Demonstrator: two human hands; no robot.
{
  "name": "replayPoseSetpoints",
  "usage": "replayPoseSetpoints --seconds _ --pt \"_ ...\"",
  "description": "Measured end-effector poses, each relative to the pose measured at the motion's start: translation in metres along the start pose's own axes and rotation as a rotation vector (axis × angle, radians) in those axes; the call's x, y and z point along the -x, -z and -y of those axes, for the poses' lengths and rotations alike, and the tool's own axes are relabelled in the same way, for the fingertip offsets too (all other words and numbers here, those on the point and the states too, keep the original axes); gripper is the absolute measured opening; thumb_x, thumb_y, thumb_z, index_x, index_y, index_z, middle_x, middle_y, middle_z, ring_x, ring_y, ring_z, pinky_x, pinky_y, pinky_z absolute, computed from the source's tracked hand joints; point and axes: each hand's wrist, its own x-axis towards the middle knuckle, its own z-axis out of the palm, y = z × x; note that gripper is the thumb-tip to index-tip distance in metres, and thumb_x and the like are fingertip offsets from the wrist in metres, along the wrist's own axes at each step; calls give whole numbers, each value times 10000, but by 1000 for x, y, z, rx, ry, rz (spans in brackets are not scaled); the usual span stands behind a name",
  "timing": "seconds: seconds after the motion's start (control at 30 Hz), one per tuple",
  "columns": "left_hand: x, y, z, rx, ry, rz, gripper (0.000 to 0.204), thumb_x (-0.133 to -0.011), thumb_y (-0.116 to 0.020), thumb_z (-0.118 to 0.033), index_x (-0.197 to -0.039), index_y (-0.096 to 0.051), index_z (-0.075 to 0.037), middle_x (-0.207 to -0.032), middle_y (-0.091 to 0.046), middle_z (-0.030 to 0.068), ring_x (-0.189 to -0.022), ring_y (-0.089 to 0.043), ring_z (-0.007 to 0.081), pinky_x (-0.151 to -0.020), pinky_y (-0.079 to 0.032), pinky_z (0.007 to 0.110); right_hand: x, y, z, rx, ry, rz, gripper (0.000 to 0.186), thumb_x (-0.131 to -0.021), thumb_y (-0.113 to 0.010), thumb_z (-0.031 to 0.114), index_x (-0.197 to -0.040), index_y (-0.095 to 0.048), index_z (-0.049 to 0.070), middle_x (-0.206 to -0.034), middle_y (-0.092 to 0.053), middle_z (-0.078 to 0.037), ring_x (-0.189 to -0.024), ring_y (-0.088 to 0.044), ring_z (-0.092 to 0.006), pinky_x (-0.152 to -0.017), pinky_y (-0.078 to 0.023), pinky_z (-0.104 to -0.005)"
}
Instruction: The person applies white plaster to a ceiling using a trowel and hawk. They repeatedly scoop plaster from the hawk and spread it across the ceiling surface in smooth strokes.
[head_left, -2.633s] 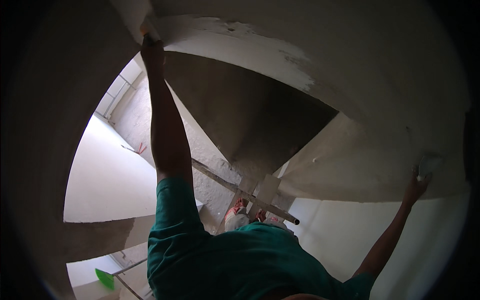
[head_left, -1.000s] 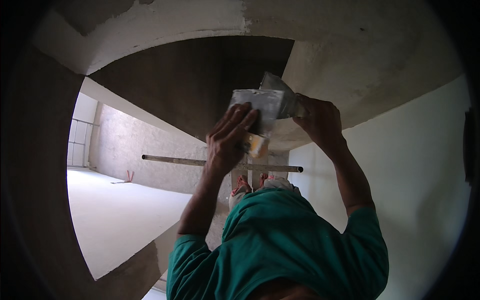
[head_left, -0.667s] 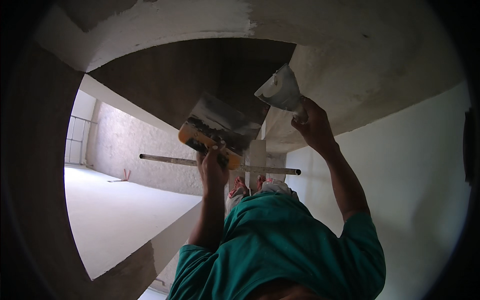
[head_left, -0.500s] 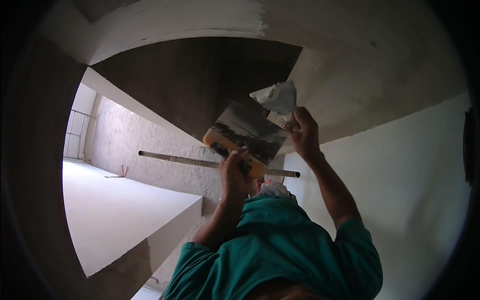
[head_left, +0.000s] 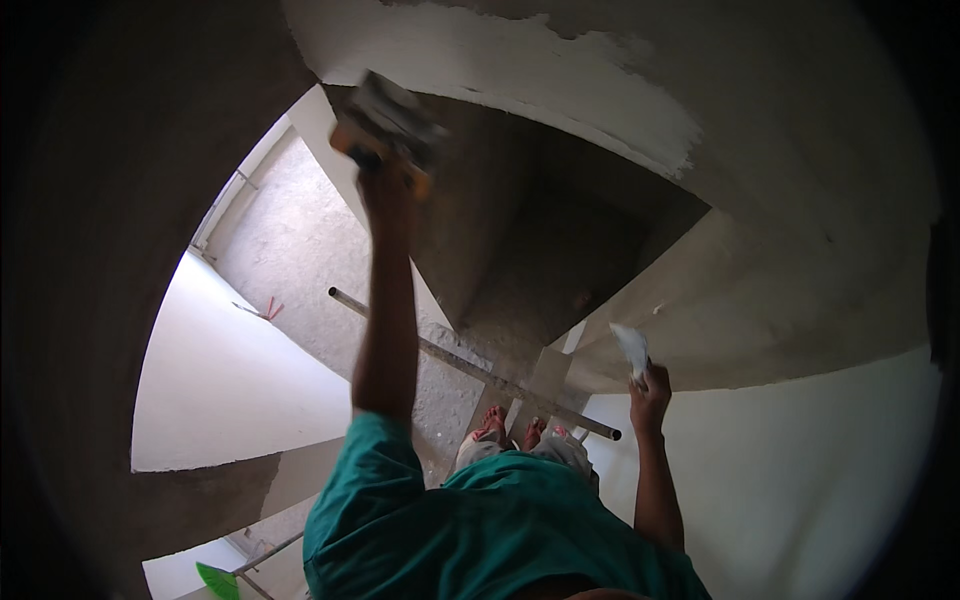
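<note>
Raised far forward, my left hand (head_left: 388, 190) is closed round the orange handle of a plastering trowel (head_left: 392, 112), whose wide grey blade is blurred by motion. The trowel is near the lower edge of the wall above the opening, by its left corner; I cannot tell whether it touches. Lower down at the right, my right hand (head_left: 650, 390) grips a putty knife (head_left: 632, 346) by its handle. Its blade points up, seen nearly edge-on and coated whitish. Pale wet plaster (head_left: 600, 95) covers a strip along that wall, with a ragged right end.
A long pipe (head_left: 470, 368) runs crosswise in front of my bare feet (head_left: 492, 420), which stand on a narrow plank. Far below lies a rough floor (head_left: 300, 230) with a small reddish item (head_left: 272, 308). White walls flank me; a green broom-like thing (head_left: 217, 580) shows at lower left.
My left hand has swung forward and left with the trowel, up to the wall. My right hand has dropped back with the putty knife, away from the trowel. The view has turned.
</note>
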Motion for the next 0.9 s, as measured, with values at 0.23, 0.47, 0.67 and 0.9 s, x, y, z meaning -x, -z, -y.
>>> replayPoseSetpoints --seconds 0.23,0.47,0.67,0.9 --pt "-145 6 42 163 67 -208 207 -818 -599 -150 -957 -581 3 -802 -612 71 -699 -552 132 -616 -454 323 109 13 -59 112 -373 77 219 -697 -729 -26 -875 -605 -52 -867 -576 -170 -782 -597 -325 -686 -491 -400" --pt "-166 -27 73 246 70 -162 227 -797 -611 -141 -984 -588 -14 -757 -622 58 -620 -566 134 -530 -450 316 190 41 -95 124 -466 53 237 -666 -737 -25 -859 -604 -57 -861 -582 -184 -774 -597 -344 -683 -489 -415" --pt "-79 -70 -66 26 91 -132 442 -757 -575 -116 -1196 -574 -64 -1025 -675 178 -947 -659 324 -771 -498 419 235 59 -119 120 -544 48 266 -674 -732 -17 -890 -584 -60 -869 -570 -175 -765 -597 -329 -692 -485 -397" --pt "76 -157 -254 137 83 2 662 -772 -611 -129 -1403 -412 -111 -1052 -663 194 -867 -685 317 -734 -538 448 257 79 -126 22 -619 -83 253 -668 -712 -41 -891 -594 -60 -869 -580 -182 -774 -606 -340 -697 -493 -404"
